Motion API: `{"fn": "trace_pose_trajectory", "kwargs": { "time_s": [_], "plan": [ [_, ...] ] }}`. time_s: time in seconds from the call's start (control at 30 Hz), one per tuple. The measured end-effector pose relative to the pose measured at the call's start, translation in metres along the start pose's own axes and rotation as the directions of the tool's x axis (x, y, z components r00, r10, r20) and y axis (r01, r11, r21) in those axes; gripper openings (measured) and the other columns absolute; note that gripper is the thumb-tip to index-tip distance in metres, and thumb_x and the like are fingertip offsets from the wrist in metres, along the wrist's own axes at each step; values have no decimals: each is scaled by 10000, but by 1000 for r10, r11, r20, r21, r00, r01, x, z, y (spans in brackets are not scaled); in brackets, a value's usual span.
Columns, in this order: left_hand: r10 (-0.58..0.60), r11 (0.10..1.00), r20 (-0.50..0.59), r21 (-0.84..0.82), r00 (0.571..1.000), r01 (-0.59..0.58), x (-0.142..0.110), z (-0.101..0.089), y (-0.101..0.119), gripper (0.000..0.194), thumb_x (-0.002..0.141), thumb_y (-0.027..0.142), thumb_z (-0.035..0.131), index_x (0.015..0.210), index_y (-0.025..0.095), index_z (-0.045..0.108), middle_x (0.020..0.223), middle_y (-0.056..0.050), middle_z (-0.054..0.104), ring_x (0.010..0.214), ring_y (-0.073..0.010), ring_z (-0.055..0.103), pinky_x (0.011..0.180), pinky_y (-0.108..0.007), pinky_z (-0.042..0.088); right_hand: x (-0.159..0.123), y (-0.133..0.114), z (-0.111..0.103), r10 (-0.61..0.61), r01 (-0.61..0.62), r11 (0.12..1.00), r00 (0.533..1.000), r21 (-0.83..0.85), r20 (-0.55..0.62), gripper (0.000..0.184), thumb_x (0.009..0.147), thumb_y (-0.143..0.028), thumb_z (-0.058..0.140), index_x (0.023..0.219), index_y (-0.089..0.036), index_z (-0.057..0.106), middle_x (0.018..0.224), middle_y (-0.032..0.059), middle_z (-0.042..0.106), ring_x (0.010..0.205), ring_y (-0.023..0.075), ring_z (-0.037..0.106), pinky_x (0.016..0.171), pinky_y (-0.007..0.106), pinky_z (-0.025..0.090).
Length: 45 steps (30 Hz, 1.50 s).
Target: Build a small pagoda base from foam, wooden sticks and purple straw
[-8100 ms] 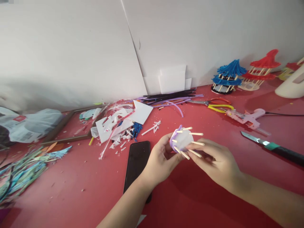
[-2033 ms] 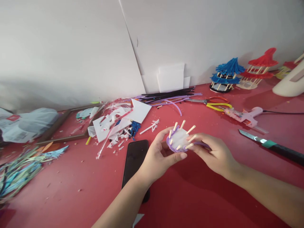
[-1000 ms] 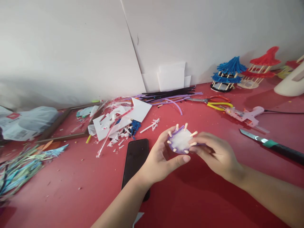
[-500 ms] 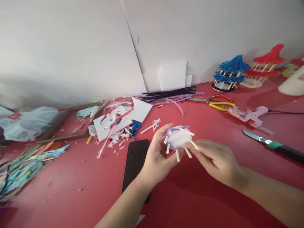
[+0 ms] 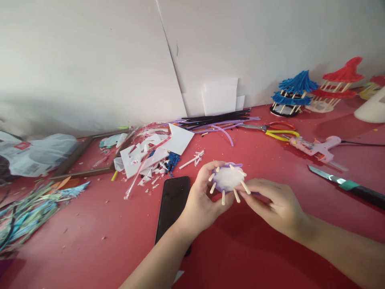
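Note:
A small round white base [image 5: 229, 178] faces up between my hands, with several short wooden sticks standing out around its edge. A purple pipe cleaner [image 5: 237, 165] runs around the sticks along the rim. My left hand [image 5: 204, 194] grips the base from the left and below, thumb at the near side. At the right rim, my right hand [image 5: 270, 200] has thumb and forefinger pinched on the pipe cleaner, beside one stick; a bit of purple shows by those fingers. The fingertips partly hide the contact there.
A black phone [image 5: 173, 204] lies left of my left hand. Behind are paper scraps [image 5: 144, 156] and pipe cleaners [image 5: 216, 118]. To the right are pliers [image 5: 279, 134], a pink glue gun [image 5: 319, 148], a utility knife [image 5: 345, 184], and blue [image 5: 296, 96] and red [image 5: 339, 86] pavilion models.
The base has tilted slightly, so its top and more sticks show. Purple pipe cleaner now shows by my right fingers. The whole view has shifted a little.

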<state>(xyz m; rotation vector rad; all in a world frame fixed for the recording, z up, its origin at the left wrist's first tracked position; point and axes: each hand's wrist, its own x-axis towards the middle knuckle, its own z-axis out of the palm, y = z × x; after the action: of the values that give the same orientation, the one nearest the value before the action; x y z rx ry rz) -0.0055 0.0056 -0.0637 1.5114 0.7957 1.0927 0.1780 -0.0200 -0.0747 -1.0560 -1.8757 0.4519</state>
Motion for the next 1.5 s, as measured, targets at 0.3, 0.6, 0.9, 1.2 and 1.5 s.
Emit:
{"fn": "trace_pose_trajectory", "kwargs": {
  "time_s": [0.3, 0.6, 0.9, 1.2, 1.5],
  "plan": [
    [25, 1000, -201, -6, 979, -26, 3, -1, -1, 482, 790, 113, 653, 1186, 300, 452, 1160, -35, 606, 999, -172, 650, 841, -296, 542, 3, 5, 2, 388, -411, 885, 911, 217, 141, 155, 899, -346, 558, 935, -207, 616, 774, 21, 704, 701, 142, 696, 631, 219, 578],
    [10, 995, -175, 100, 984, 7, 2, -1, -4, 450, 788, 149, 679, 1166, 266, 466, 1066, -37, 611, 899, -159, 636, 784, -272, 524, 5, 1, -2, 438, -462, 793, 885, 397, 156, 209, 909, -363, 545, 816, -188, 610, 692, 24, 675, 617, 121, 663, 575, 214, 568],
    [16, 939, -183, 340, 983, 48, 0, -4, -7, 411, 800, 155, 647, 1168, 263, 501, 1092, -41, 663, 884, -171, 648, 820, -301, 495, 7, -2, 1, 521, -576, 683, 815, 450, 252, 277, 821, -424, 645, 721, -165, 635, 596, 16, 657, 443, 95, 590, 392, 191, 474],
    [47, 897, -158, 442, 986, 28, -1, -3, -5, 409, 808, 160, 632, 1184, 263, 507, 1060, -42, 687, 866, -170, 660, 815, -299, 494, 8, -8, 1, 562, -576, 696, 808, 428, 174, 285, 833, -428, 631, 802, -157, 716, 543, 15, 649, 436, 111, 595, 429, 216, 525],
    [-212, 974, -86, -97, 973, 204, 5, 0, 1, 442, 734, 156, 716, 1098, 227, 474, 990, -16, 606, 827, -136, 618, 743, -248, 501, 1, -2, 3, 387, -375, 768, 918, 519, 89, 187, 827, -298, 676, 1003, -265, 728, 917, 35, 733, 740, 147, 702, 655, 262, 603]
  ]
}}
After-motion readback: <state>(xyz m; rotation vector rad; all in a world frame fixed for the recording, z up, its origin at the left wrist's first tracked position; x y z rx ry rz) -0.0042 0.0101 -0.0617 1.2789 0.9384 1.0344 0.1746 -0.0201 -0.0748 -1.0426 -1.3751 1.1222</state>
